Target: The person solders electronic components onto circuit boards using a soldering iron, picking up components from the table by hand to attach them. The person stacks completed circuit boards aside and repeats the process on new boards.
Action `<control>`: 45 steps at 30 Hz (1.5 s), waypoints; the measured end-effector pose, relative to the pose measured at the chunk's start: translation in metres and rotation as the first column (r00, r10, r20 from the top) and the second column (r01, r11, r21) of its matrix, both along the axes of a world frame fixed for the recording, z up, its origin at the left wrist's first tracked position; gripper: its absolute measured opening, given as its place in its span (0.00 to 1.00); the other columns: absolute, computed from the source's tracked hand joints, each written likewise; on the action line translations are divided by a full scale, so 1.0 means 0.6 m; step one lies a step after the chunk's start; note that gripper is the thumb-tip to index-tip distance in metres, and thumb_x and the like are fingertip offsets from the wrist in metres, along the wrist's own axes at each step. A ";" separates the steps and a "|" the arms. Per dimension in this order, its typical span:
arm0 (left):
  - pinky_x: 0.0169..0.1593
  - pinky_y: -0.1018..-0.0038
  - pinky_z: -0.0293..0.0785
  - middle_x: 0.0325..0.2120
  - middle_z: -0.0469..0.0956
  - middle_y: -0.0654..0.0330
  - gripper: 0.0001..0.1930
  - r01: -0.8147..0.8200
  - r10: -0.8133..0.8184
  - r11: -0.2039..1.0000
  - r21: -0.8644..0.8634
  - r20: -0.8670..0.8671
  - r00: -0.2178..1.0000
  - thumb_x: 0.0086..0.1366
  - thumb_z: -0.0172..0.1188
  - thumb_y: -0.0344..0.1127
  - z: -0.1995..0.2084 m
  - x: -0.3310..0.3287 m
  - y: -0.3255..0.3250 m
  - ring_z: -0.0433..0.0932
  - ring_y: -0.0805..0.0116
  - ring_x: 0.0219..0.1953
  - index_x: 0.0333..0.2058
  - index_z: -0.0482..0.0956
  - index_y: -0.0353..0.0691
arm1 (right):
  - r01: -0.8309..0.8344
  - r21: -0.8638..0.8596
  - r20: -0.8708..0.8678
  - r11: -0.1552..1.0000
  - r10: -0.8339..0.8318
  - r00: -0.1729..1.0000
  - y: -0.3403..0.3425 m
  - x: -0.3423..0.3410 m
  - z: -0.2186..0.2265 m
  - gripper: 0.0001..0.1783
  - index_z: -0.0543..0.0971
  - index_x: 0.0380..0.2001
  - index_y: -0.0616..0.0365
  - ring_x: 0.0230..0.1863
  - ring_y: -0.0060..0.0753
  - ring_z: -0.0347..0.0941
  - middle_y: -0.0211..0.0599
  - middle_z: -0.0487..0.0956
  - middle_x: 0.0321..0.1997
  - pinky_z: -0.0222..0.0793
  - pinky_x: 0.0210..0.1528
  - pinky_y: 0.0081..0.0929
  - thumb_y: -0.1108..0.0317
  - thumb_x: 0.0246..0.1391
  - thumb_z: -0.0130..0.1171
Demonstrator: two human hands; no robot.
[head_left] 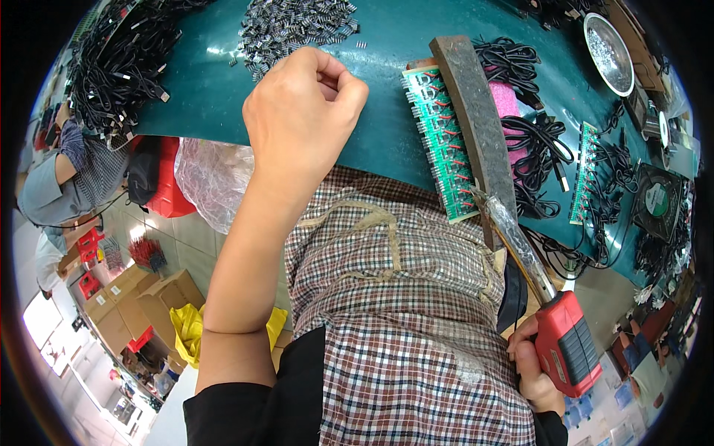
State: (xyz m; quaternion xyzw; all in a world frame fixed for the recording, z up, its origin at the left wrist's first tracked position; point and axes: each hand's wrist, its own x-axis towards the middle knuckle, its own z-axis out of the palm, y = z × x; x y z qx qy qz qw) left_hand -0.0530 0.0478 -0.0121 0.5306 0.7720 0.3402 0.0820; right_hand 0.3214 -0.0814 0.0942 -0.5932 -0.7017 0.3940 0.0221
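1. Your right hand [537, 372] is wrapped around the grip of a red soldering gun [569, 351] at the lower right, beside your checked shirt [401, 312]; its long tip slants up and left towards the near end of a green circuit board [440, 141].
2. That board lies on the green worktop [387, 82] at its near edge, tucked against a dark worn bar [476, 123].
3. Your left hand [301, 111] is raised over the worktop edge, curled nearly into a fist, thumb pressed to the fingertips [338, 78]. If it pinches anything, the piece is too small to make out.
4. The left forearm runs straight up from the lower edge, the sleeve pushed back to the elbow.
5. A heap of small grey parts [294, 26] sits just beyond your left hand; black cables [119, 56] pile at far left.
6. A second green board [584, 175] lies further right among more cables.
7. Your right-hand fingers are largely hidden behind the gun's body.
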 end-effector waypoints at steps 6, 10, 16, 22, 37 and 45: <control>0.35 0.69 0.80 0.23 0.84 0.61 0.04 -0.002 0.002 1.000 0.017 -0.001 1.000 0.53 0.68 0.33 -0.001 0.002 0.000 0.84 0.66 0.26 0.27 0.84 0.40 | 0.078 -0.064 -0.075 0.995 -0.083 0.994 0.011 -0.017 0.006 0.12 0.87 0.34 0.56 0.29 0.40 0.83 0.35 0.85 0.30 0.77 0.34 0.34 0.71 0.42 0.74; 0.35 0.72 0.80 0.24 0.84 0.61 0.07 0.022 -0.020 1.000 -0.009 0.182 0.983 0.55 0.68 0.33 -0.002 0.001 -0.006 0.84 0.69 0.27 0.32 0.87 0.39 | 0.007 -0.058 -0.030 0.998 -0.009 1.000 0.011 -0.014 0.008 0.10 0.87 0.34 0.57 0.30 0.39 0.83 0.35 0.85 0.31 0.77 0.34 0.34 0.73 0.44 0.73; 0.40 0.77 0.80 0.30 0.86 0.60 0.08 0.104 -0.018 0.991 -0.079 0.704 0.710 0.63 0.67 0.29 0.011 0.011 -0.038 0.84 0.76 0.33 0.38 0.86 0.30 | -0.217 0.031 0.177 0.976 0.209 0.962 -0.004 0.011 -0.003 0.09 0.86 0.32 0.57 0.29 0.37 0.83 0.34 0.85 0.30 0.77 0.31 0.33 0.79 0.45 0.70; 0.42 0.79 0.80 0.34 0.85 0.62 0.04 0.279 0.028 0.948 -0.151 0.917 0.399 0.67 0.65 0.24 0.035 0.058 -0.099 0.83 0.78 0.36 0.40 0.84 0.32 | -0.004 0.124 0.179 0.992 -0.018 0.984 -0.027 0.008 -0.017 0.11 0.85 0.29 0.55 0.26 0.41 0.81 0.36 0.83 0.28 0.76 0.30 0.34 0.78 0.40 0.72; 0.40 0.80 0.78 0.33 0.83 0.61 0.08 0.313 0.098 0.931 -0.188 0.954 0.283 0.65 0.67 0.24 0.028 0.117 -0.134 0.81 0.78 0.35 0.41 0.79 0.33 | 0.190 -0.030 -0.105 0.981 -0.192 0.976 -0.013 -0.009 -0.005 0.12 0.83 0.31 0.59 0.24 0.47 0.79 0.43 0.80 0.27 0.75 0.31 0.36 0.76 0.37 0.69; 0.40 0.82 0.78 0.33 0.83 0.62 0.10 0.338 0.062 0.923 -0.187 0.936 0.347 0.63 0.67 0.20 0.022 0.119 -0.131 0.82 0.79 0.34 0.38 0.74 0.37 | 0.128 0.006 -0.110 0.992 -0.127 0.986 -0.019 -0.004 -0.011 0.14 0.83 0.32 0.61 0.24 0.47 0.79 0.44 0.80 0.27 0.75 0.29 0.36 0.76 0.36 0.68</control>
